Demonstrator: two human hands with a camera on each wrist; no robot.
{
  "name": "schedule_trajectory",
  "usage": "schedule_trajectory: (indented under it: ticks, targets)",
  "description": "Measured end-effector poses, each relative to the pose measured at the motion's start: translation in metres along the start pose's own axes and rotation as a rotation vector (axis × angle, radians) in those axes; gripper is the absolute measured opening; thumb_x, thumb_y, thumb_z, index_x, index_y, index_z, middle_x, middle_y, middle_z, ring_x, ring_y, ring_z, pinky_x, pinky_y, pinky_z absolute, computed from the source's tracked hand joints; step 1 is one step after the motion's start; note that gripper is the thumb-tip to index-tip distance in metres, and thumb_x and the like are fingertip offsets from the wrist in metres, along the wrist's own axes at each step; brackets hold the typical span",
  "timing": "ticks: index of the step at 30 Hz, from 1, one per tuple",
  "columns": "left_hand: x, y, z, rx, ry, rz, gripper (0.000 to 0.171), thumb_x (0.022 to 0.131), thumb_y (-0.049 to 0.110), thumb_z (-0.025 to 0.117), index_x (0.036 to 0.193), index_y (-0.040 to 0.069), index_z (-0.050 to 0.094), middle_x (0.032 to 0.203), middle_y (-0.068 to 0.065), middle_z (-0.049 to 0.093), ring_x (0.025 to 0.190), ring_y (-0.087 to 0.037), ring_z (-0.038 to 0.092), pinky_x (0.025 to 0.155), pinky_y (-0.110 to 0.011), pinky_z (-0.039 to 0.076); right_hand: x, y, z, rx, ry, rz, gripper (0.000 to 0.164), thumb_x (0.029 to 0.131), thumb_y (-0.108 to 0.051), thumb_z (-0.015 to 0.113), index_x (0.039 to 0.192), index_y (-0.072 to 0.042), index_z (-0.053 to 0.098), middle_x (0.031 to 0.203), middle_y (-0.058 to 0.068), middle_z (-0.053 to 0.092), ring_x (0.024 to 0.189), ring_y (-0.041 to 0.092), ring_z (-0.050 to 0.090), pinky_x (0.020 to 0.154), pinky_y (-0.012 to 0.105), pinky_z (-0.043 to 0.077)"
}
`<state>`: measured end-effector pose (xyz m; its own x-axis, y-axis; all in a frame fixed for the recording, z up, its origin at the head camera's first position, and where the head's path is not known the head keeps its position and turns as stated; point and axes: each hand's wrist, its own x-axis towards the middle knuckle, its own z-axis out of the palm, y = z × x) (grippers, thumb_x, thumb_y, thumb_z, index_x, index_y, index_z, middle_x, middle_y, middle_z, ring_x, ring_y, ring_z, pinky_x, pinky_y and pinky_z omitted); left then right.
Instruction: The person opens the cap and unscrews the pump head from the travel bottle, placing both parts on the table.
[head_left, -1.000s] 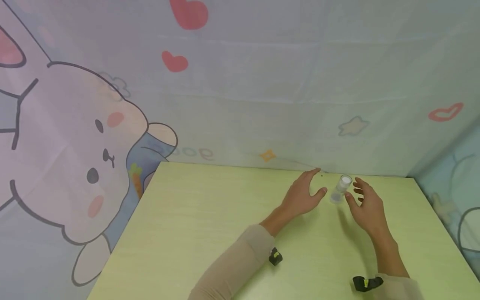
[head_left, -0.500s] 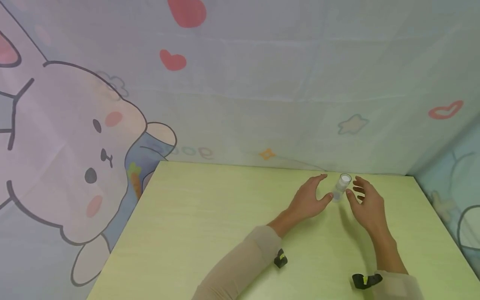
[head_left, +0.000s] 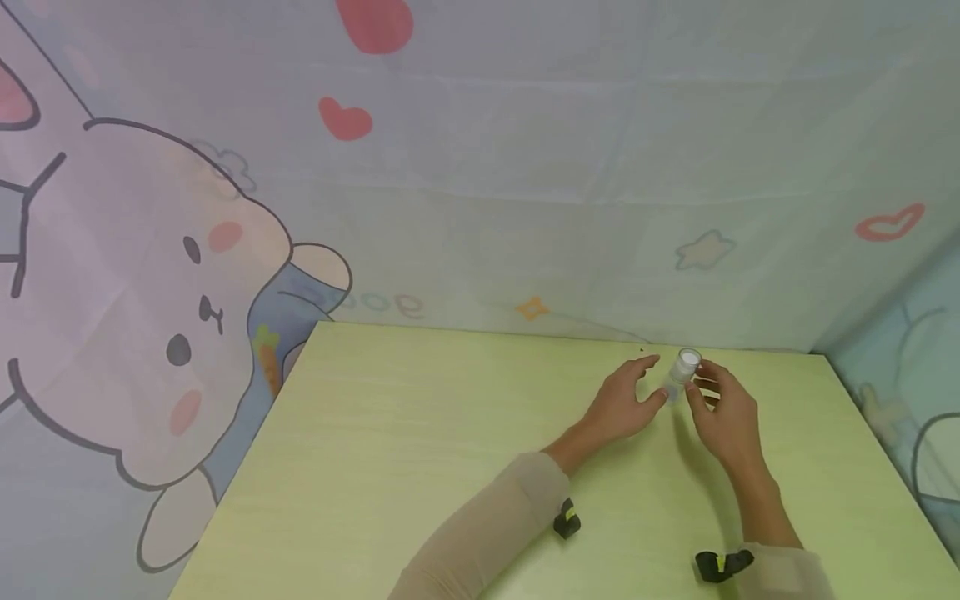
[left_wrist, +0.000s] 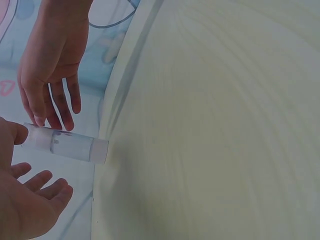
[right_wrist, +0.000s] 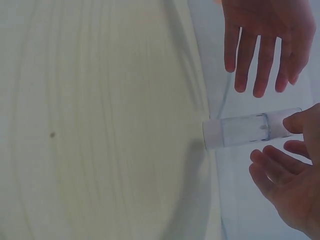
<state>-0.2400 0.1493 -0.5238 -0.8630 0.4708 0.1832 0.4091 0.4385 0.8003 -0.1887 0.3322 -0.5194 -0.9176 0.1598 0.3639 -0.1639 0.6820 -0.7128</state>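
Observation:
A clear cylindrical bottle (head_left: 683,369) with a whitish top and a pale base stands upright near the table's back edge. My left hand (head_left: 618,407) is on its left side, fingers apart and thumb tip close to the bottle's lower part. On the other side my right hand (head_left: 727,417) has its fingertips right at the upper part, loosely bent. In the left wrist view, the bottle (left_wrist: 71,145) shows between both hands. The right wrist view has the right thumb (right_wrist: 295,121) overlapping the bottle's top end, while the left fingers (right_wrist: 263,65) hang straight, apart from it.
The pale yellow-green table (head_left: 420,433) ends behind the bottle at a cloth backdrop (head_left: 480,167) printed with a rabbit, hearts and stars. A second printed cloth (head_left: 915,358) hangs along the right. Black straps (head_left: 723,565) sit at both sleeves.
My left hand has moved right, towards the bottle. The right hand has shifted slightly left, bringing its fingertips up to the bottle, which stays about where it was.

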Motion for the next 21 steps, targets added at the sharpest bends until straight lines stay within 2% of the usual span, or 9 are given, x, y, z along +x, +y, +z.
schedule_trajectory:
  ticks: [5, 9, 11, 12, 14, 17, 18, 19, 21]
  targets:
    - [0.0018, 0.0006, 0.0022, 0.006, -0.014, 0.033, 0.051, 0.11, 0.027, 0.057, 0.159, 0.016, 0.048, 0.152, -0.003, 0.057, 0.136, -0.015, 0.058, 0.109, -0.024, 0.048, -0.0016, 0.003, 0.0019, 0.008, -0.007, -0.001, 0.043, 0.108, -0.009, 0.06, 0.146, 0.009, 0.052, 0.136, 0.03, 0.063, 0.119, 0.049, 0.066, 0.094, 0.057, 0.056]
    - [0.0022, 0.0022, 0.0045, 0.032, -0.037, 0.034, 0.05, 0.111, 0.025, 0.056, 0.159, 0.015, 0.047, 0.152, -0.004, 0.057, 0.135, -0.015, 0.059, 0.107, -0.023, 0.049, -0.0034, 0.0059, 0.0032, -0.008, -0.015, 0.002, 0.042, 0.108, -0.008, 0.059, 0.145, 0.01, 0.052, 0.135, 0.031, 0.063, 0.119, 0.05, 0.066, 0.094, 0.058, 0.056]
    - [0.0022, 0.0031, 0.0056, 0.039, -0.048, 0.03, 0.05, 0.111, 0.024, 0.055, 0.16, 0.015, 0.047, 0.152, -0.005, 0.057, 0.134, -0.016, 0.059, 0.107, -0.022, 0.049, -0.0041, 0.0063, 0.0036, -0.02, -0.014, 0.002, 0.041, 0.108, -0.007, 0.059, 0.145, 0.01, 0.053, 0.134, 0.031, 0.064, 0.118, 0.05, 0.066, 0.093, 0.054, 0.057]
    - [0.0023, 0.0035, 0.006, 0.04, -0.053, 0.029, 0.05, 0.111, 0.023, 0.055, 0.16, 0.015, 0.047, 0.152, -0.005, 0.057, 0.134, -0.016, 0.06, 0.107, -0.022, 0.049, -0.0044, 0.0064, 0.0036, -0.021, -0.014, 0.002, 0.041, 0.108, -0.007, 0.059, 0.144, 0.01, 0.053, 0.133, 0.031, 0.064, 0.118, 0.05, 0.066, 0.092, 0.045, 0.06]
    - [0.0027, 0.0039, 0.0068, 0.032, -0.063, 0.029, 0.05, 0.111, 0.023, 0.055, 0.16, 0.015, 0.046, 0.152, -0.006, 0.057, 0.134, -0.018, 0.06, 0.107, -0.021, 0.048, -0.0047, 0.006, 0.0037, -0.025, -0.015, 0.001, 0.041, 0.107, -0.007, 0.058, 0.144, 0.01, 0.053, 0.133, 0.031, 0.064, 0.118, 0.049, 0.067, 0.092, 0.042, 0.06]
    - [0.0029, 0.0043, 0.0073, 0.008, -0.079, 0.032, 0.051, 0.111, 0.021, 0.055, 0.16, 0.014, 0.045, 0.152, -0.008, 0.056, 0.134, -0.02, 0.06, 0.107, -0.02, 0.048, -0.0043, 0.0048, 0.004, -0.009, -0.025, 0.002, 0.042, 0.107, -0.005, 0.057, 0.145, 0.011, 0.052, 0.133, 0.033, 0.064, 0.118, 0.051, 0.066, 0.094, 0.045, 0.061]
    - [0.003, 0.0044, 0.0075, 0.0, -0.081, 0.03, 0.051, 0.111, 0.02, 0.055, 0.16, 0.014, 0.045, 0.152, -0.009, 0.056, 0.134, -0.02, 0.061, 0.107, -0.02, 0.048, -0.0042, 0.0045, 0.0041, -0.007, -0.03, 0.002, 0.042, 0.107, -0.004, 0.057, 0.146, 0.011, 0.051, 0.133, 0.033, 0.063, 0.118, 0.051, 0.066, 0.095, 0.048, 0.06]
    - [0.0029, 0.0045, 0.0076, -0.009, -0.084, 0.027, 0.051, 0.111, 0.02, 0.055, 0.16, 0.013, 0.045, 0.152, -0.009, 0.055, 0.134, -0.021, 0.061, 0.107, -0.02, 0.047, -0.0039, 0.0044, 0.0043, -0.008, -0.035, 0.001, 0.043, 0.107, -0.004, 0.057, 0.146, 0.012, 0.05, 0.133, 0.034, 0.063, 0.118, 0.052, 0.065, 0.094, 0.057, 0.057]
    - [0.0031, 0.0047, 0.0078, -0.021, -0.085, 0.024, 0.051, 0.11, 0.019, 0.056, 0.16, 0.013, 0.046, 0.153, -0.009, 0.055, 0.134, -0.02, 0.061, 0.108, -0.02, 0.047, -0.0034, 0.0044, 0.0048, -0.004, -0.039, -0.001, 0.044, 0.106, -0.003, 0.056, 0.147, 0.012, 0.049, 0.133, 0.034, 0.062, 0.118, 0.053, 0.065, 0.095, 0.06, 0.056]
